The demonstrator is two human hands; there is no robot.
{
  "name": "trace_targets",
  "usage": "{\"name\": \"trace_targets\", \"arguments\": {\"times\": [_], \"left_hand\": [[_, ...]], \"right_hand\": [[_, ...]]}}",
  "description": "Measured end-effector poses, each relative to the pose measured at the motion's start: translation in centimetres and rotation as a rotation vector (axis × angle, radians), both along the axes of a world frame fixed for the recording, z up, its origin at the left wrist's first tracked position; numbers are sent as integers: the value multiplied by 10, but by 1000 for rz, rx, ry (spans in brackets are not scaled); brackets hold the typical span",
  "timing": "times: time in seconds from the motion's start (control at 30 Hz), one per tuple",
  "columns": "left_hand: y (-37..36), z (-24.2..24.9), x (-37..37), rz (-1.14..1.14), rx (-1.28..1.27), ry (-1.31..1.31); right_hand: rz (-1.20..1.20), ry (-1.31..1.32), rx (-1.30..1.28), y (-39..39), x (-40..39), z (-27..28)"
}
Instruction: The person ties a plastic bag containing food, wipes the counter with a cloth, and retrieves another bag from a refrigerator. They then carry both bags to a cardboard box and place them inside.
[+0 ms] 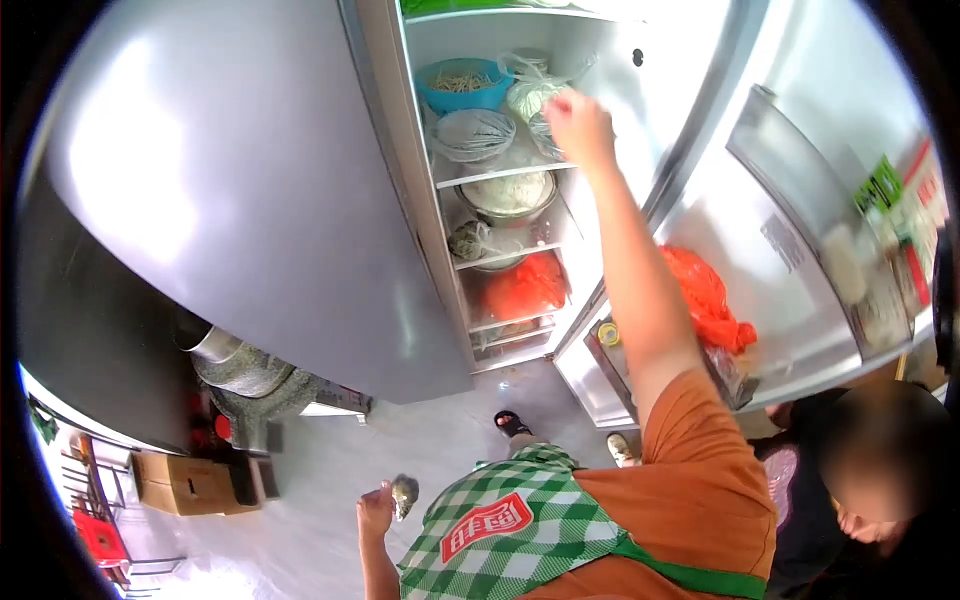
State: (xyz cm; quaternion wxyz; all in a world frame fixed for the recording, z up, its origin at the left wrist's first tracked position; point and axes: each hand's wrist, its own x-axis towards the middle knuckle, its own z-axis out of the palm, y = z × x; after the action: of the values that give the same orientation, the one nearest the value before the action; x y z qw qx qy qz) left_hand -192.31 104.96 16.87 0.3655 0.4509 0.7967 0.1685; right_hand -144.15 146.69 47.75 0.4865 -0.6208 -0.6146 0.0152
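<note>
My right hand (580,125) reaches into the open fridge at upper shelf height, its fingers curled together. A knotted clear plastic bag (532,97) with pale green contents lies just beyond it. Another clear bag (545,138) is partly hidden by the hand; I cannot make out what the fingers grip. Low on the left, my left hand (375,508) is closed around a small clear bag (404,495) with dark greenish contents, held above the floor. On the same shelf are a blue bowl (462,88) of thin pale strands and a tied bag (473,135).
Lower shelves hold a bowl of white food (508,195), a small bag (468,240) and a red bag (527,287). Another red bag (705,300) sits in the open door. A person (800,500) stands close on the right. A cardboard box (185,484) is at left.
</note>
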Motion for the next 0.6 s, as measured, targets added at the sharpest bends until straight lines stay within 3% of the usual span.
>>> {"name": "trace_targets", "arguments": {"times": [0.03,0.1,0.23,0.27,0.37,0.47,0.5,0.6], "left_hand": [[1,14,-9,-25,-36,-8],[2,16,5,16,-27,-49],[2,19,23,39,-10,-88],[-1,38,0,10,-50,-107],[3,34,35,64,25,-110],[2,22,50,90,52,-120],[-1,63,6,15,-26,-144],[10,28,42,73,24,-130]], "right_hand": [[-46,-80,35,39,13,2],[-84,-379,-130,86,35,22],[-53,-800,-506,120,31,31],[-98,-815,-635,116,23,28],[-190,-899,-548,128,16,23],[-65,-896,-443,135,36,35],[-31,-889,-547,126,45,55],[103,-828,-580,143,44,71]]}}
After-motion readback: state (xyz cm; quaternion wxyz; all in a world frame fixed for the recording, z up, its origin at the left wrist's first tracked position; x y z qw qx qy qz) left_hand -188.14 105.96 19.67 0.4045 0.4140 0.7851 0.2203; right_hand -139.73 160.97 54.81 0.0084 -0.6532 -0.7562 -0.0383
